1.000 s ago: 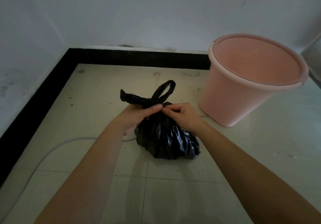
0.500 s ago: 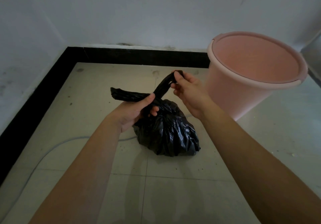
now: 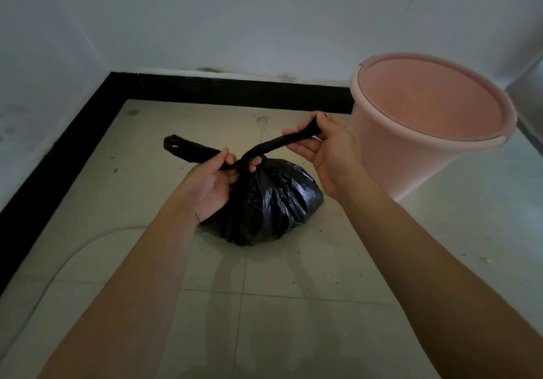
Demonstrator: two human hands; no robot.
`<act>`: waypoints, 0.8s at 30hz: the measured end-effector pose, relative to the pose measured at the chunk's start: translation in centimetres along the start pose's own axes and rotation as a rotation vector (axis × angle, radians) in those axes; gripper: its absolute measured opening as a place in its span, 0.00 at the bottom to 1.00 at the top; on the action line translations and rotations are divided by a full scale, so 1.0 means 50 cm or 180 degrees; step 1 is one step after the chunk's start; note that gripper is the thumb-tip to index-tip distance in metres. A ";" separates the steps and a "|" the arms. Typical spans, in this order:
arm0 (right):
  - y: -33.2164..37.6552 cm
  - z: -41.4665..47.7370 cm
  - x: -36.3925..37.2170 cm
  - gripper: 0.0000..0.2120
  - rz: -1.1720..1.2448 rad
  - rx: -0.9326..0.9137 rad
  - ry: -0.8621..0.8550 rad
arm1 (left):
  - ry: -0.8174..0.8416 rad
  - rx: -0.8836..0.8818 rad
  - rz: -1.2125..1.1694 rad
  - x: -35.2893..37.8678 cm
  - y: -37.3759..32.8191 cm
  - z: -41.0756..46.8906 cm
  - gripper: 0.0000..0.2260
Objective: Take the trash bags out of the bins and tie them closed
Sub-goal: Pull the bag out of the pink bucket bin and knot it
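Tying off the black trash bag, set on the floor at frame centre, left of the pink bin. Pinching the left strap at the knot with the left grip; clamping the other strap in the right grip, drawn taut toward upper right. Likely to tear thin plastic if yanked hard, or leave a loose knot if slackened early.

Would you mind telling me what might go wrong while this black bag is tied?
The right hand pinches only the end of the stretched handle; a pull might slip it free or tear the plastic. The left hand grips the other handle right at the knot, so it may get caught. The pink bin stands close beside the right hand and might get knocked.
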State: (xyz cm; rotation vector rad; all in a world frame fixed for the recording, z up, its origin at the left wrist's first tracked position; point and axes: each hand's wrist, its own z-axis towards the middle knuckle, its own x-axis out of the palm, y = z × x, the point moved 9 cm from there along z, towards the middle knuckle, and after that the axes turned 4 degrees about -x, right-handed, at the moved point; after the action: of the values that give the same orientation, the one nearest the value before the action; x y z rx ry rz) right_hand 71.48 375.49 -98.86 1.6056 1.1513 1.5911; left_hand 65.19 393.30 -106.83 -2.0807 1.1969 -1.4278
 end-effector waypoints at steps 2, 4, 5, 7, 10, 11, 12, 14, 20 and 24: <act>-0.014 -0.006 -0.010 0.10 0.0006 0.0097 -0.0047 | -0.0170 0.0019 -0.0039 -0.011 0.000 0.000 0.17; -0.030 -0.007 -0.022 0.09 0.0010 0.0251 -0.0139 | -0.0284 0.0034 -0.0051 -0.018 -0.001 0.001 0.17; -0.038 -0.007 -0.027 0.09 0.0005 0.0371 -0.0190 | -0.0310 0.0040 -0.0050 -0.017 -0.002 0.000 0.17; -0.055 -0.006 -0.037 0.08 -0.0067 0.0665 -0.0250 | -0.0357 0.0198 0.0031 -0.011 -0.010 -0.002 0.14; -0.075 -0.004 -0.050 0.06 -0.0365 0.1050 -0.0116 | -0.0526 0.0530 0.0313 -0.004 -0.029 -0.003 0.19; -0.082 -0.003 -0.057 0.05 -0.0558 0.1140 -0.0018 | -0.0574 0.0569 0.0445 -0.003 -0.033 -0.003 0.21; -0.086 -0.002 -0.063 0.06 -0.0802 0.1207 0.0078 | -0.0611 0.0598 0.0596 -0.001 -0.038 -0.002 0.21; -0.084 0.002 -0.075 0.09 -0.1506 0.1159 0.0280 | -0.0704 0.0667 0.0894 0.001 -0.047 -0.004 0.22; -0.071 -0.008 -0.009 0.12 -0.3324 0.0058 0.1473 | -0.0893 0.0872 0.1161 0.014 -0.067 -0.012 0.22; -0.088 -0.010 -0.005 0.04 -0.3082 0.0126 0.1352 | -0.0980 0.0908 0.1349 0.003 -0.079 -0.019 0.21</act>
State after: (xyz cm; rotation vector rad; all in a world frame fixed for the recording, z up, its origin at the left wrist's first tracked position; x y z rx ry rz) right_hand 70.30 377.15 -102.80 0.5127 1.8046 1.2291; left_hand 66.14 395.65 -103.61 -1.6537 1.1425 -0.9771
